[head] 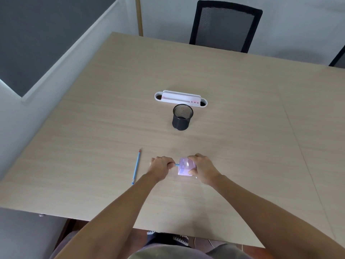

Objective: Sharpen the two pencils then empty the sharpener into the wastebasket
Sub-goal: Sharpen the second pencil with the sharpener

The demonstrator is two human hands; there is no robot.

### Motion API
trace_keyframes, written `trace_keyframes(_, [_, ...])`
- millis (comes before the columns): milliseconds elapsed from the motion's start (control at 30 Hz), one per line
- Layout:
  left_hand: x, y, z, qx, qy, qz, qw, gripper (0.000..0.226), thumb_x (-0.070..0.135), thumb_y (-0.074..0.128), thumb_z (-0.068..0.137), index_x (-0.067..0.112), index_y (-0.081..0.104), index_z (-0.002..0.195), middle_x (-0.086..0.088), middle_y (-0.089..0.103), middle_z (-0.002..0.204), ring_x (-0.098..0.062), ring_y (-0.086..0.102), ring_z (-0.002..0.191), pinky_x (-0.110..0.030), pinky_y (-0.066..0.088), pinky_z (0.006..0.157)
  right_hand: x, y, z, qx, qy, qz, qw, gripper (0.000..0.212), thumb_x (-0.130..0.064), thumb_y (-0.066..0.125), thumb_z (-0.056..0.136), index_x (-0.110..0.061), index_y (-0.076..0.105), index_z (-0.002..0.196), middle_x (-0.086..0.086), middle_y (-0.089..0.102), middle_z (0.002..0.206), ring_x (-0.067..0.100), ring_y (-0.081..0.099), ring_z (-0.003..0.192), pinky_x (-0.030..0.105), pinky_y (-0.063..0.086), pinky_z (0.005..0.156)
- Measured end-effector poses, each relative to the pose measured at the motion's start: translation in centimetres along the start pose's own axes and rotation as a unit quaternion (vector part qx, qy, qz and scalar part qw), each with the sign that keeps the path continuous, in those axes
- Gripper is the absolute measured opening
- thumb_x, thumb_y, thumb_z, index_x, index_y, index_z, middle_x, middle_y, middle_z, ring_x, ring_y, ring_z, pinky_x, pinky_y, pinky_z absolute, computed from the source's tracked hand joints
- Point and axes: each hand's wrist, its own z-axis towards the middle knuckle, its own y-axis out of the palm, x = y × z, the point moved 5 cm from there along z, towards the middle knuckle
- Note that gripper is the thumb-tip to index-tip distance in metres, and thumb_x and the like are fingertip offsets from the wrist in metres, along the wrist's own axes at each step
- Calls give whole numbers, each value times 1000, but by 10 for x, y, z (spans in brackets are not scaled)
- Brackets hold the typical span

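Note:
A pale purple sharpener [183,167] stands on the wooden table [242,128], and my right hand [202,168] is wrapped around its right side. My left hand [160,167] is closed on a blue pencil [176,165]. Only a short stub of that pencil shows between my fist and the sharpener's left face, where it enters the sharpener. A second blue pencil [136,166] with a red tip lies loose on the table, left of my left hand, its point aimed away from me. A black mesh wastebasket [182,117] stands upright farther back, near the table's middle.
A white desk organiser [180,98] with pink detail lies just behind the wastebasket. A black mesh chair [225,26] stands at the table's far edge, and part of another chair [338,59] shows at the right. The near table edge runs close to my body.

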Motion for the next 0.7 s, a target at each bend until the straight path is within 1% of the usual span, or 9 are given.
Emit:
trace_keyframes(133, [9, -3, -3, -31, 18, 32, 999, 21, 26, 51, 95, 20, 61, 113, -3, 65, 112, -25, 57, 109, -33, 32, 93, 3, 2, -3, -10, 4, 29, 1000, 51, -10, 65, 81, -9, 49, 130, 15, 55, 124, 33, 57, 103, 36, 51, 85])
trace_keyframes(200, [18, -6, -5, -34, 52, 52, 997, 51, 30, 62, 86, 24, 45, 134, -2, 49, 132, -24, 44, 124, -37, 29, 104, 7, 3, -8, 7, 11, 65, 998, 69, -15, 68, 80, -10, 35, 141, 13, 43, 142, 31, 51, 119, 37, 47, 98])
trace_keyframes(267, [33, -9, -9, -26, 96, 65, 993, 83, 32, 74, 74, 25, 30, 144, -2, 34, 145, -24, 31, 134, -42, 22, 113, 14, 1, -16, 53, 19, 108, 993, 83, -15, 73, 76, -9, 26, 144, 12, 36, 147, 30, 45, 126, 33, 41, 102])
trace_keyframes(367, [62, 1, -5, -24, 152, 132, 979, 104, 31, 83, 64, 22, 20, 147, 0, 21, 153, -22, 18, 142, -49, 13, 117, 36, 1, -27, 95, 74, 107, 987, 69, -8, 72, 73, -9, 43, 135, 16, 49, 131, 31, 53, 114, 29, 42, 92])
trace_keyframes(433, [77, 16, 2, -30, 171, 200, 964, 98, 27, 81, 67, 19, 22, 145, 1, 25, 151, -21, 23, 140, -48, 17, 115, 40, 7, -32, 51, 108, 77, 990, 23, -11, 71, 74, -15, 64, 96, 15, 60, 99, 29, 58, 90, 29, 42, 77])
trace_keyframes(467, [83, 22, 6, -26, 169, 221, 960, 86, 25, 77, 71, 18, 28, 141, 0, 34, 146, -22, 30, 135, -46, 22, 113, 39, 12, -33, 19, 111, 59, 992, 11, -13, 70, 75, -17, 60, 74, 13, 58, 84, 26, 55, 79, 29, 37, 69])
trace_keyframes(567, [86, 32, 16, 8, 106, 257, 961, 49, 21, 67, 80, 13, 44, 123, -5, 54, 123, -26, 48, 114, -37, 37, 96, 36, 34, -31, -8, 108, 60, 992, 32, -6, 64, 75, -15, 42, 53, 5, 46, 59, 25, 44, 65, 31, 27, 57])
trace_keyframes(633, [85, 37, 17, 15, 70, 272, 960, 45, 17, 68, 79, 9, 45, 117, -7, 55, 116, -26, 50, 107, -35, 41, 85, 37, 40, -29, 17, 105, 89, 990, 47, 2, 59, 75, -21, 28, 48, 2, 37, 55, 21, 37, 64, 30, 21, 54])
trace_keyframes(700, [85, 40, 17, 18, 51, 286, 957, 43, 13, 68, 77, 9, 45, 113, -7, 56, 111, -25, 51, 101, -33, 41, 78, 38, 40, -25, 25, 108, 89, 990, 44, 5, 54, 76, -19, 28, 50, 5, 37, 59, 21, 34, 64, 28, 21, 56])
